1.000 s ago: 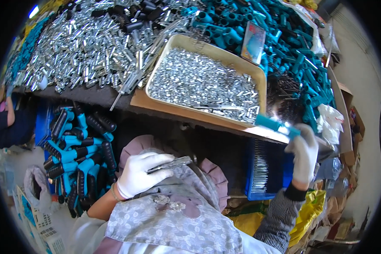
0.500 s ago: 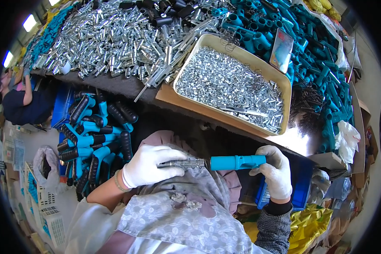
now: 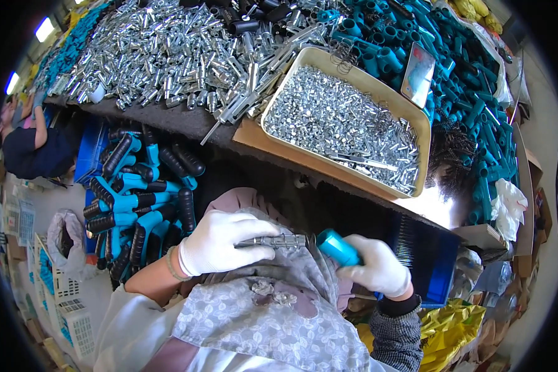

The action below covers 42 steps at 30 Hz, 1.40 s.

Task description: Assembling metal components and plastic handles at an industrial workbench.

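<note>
My left hand point(image 3: 214, 245), in a white glove, is closed on a metal shaft with a coil spring point(image 3: 279, 241) around it. The shaft lies sideways above my lap and points right. My gloved right hand point(image 3: 379, 266) is wrapped round a teal tube point(image 3: 337, 247), hiding most of its far end. The tube tilts, its open end up and left, close to the shaft's tip. Whether the two touch, I cannot tell.
A cream tray point(image 3: 425, 149) of small metal parts stands on the dark bench edge, beside piles of metal cylinders point(image 3: 161, 56) and teal tubes point(image 3: 384, 59). A phone point(image 3: 418, 74) leans there. Black-and-teal handles point(image 3: 139, 201) fill the left side. Another person point(image 3: 37, 149) works far left.
My right hand has moved left and slightly down. The teal tube has swung from level to tilted, and the hand now covers more of it. My left hand stays nearly in place.
</note>
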Motion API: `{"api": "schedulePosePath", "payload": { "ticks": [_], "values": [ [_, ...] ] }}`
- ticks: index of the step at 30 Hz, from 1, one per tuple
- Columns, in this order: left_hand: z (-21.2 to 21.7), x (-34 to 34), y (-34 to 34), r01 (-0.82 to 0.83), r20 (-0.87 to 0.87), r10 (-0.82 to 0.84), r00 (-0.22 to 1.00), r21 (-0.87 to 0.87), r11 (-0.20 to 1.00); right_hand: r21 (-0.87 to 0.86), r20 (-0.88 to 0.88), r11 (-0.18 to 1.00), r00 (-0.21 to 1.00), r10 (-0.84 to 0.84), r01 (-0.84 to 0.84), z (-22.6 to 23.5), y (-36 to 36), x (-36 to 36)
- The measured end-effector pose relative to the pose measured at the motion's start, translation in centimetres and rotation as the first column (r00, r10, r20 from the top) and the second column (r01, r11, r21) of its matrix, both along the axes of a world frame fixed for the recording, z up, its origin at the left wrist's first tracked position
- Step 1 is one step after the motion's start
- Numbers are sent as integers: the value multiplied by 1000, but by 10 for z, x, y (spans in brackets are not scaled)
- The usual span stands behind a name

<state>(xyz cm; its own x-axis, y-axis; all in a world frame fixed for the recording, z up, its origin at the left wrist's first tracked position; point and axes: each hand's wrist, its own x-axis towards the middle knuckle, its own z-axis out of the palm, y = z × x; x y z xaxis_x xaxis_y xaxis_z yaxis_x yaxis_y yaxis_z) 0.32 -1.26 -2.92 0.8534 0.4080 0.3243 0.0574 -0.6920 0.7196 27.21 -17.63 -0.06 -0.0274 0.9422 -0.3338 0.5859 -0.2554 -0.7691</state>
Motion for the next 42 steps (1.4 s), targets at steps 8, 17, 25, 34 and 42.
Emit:
{"api": "schedulePosePath", "payload": {
  "ticks": [8,17,25,34,42],
  "values": [
    [9,8,-5,-38,-22,39,999,59,998,181,-594,930,789,-157,321,-42,-18,-31],
    [15,13,-4,-21,-10,20,1000,-97,995,565,-421,792,906,37,231,-63,-13,-38],
    [40,19,6,-283,-444,-212,871,-805,521,776,27,612,978,209,-152,-48,-2,-24],
    [31,21,5,38,-70,-38,997,-7,999,-5,-941,670,223,-254,742,-67,-6,-53],
    [35,37,-13,53,-247,61,967,428,902,-423,-904,734,-307,-299,531,-101,15,-81]
  ]
}}
